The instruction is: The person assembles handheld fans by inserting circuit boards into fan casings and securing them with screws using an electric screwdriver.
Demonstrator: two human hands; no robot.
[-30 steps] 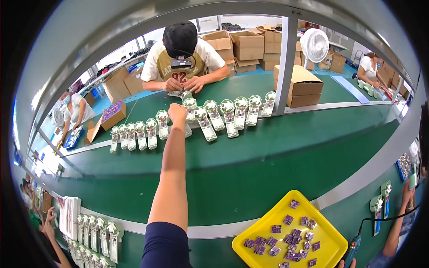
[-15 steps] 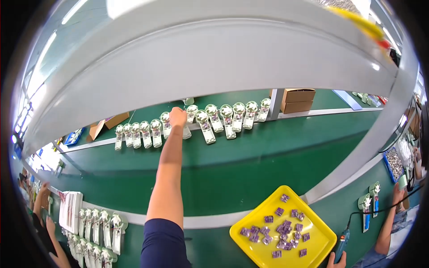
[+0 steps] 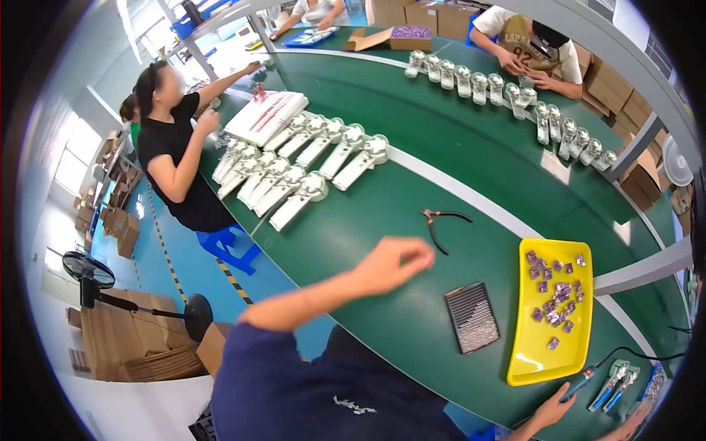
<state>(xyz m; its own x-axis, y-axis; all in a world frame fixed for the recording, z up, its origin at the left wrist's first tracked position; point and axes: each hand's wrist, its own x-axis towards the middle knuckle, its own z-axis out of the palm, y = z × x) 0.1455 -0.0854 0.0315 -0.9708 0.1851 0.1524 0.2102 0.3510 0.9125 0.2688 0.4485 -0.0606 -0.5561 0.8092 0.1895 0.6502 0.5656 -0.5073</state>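
Observation:
My left hand [image 3: 393,266] is over the near green table, thumb and index finger bent into a loop with their tips together. Nothing shows in it, though it is slightly blurred. Past its fingertips lie pliers [image 3: 435,229] with dark handles and orange marks. To its right is a dark rectangular tray [image 3: 472,317] with fine ridged rows. A yellow tray [image 3: 523,360], holding several small purple parts [image 3: 562,292], stands farther right. At the lower right my right hand [image 3: 550,409] is closed around a teal power screwdriver [image 3: 579,384], whose black cable runs right.
White housings with round tops [image 3: 356,158] lie in rows at left, beside a white foam block [image 3: 268,117]. More housings [image 3: 479,87] line the far belt. A co-worker [image 3: 176,147] sits at left. Another person's hand [image 3: 638,422] is near blue-and-white units [image 3: 615,385]. A grey post [image 3: 643,266] crosses at right.
The view has swung left and down. My left hand has come back from the row of housings on the far belt to above the near table. My right hand still holds the screwdriver.

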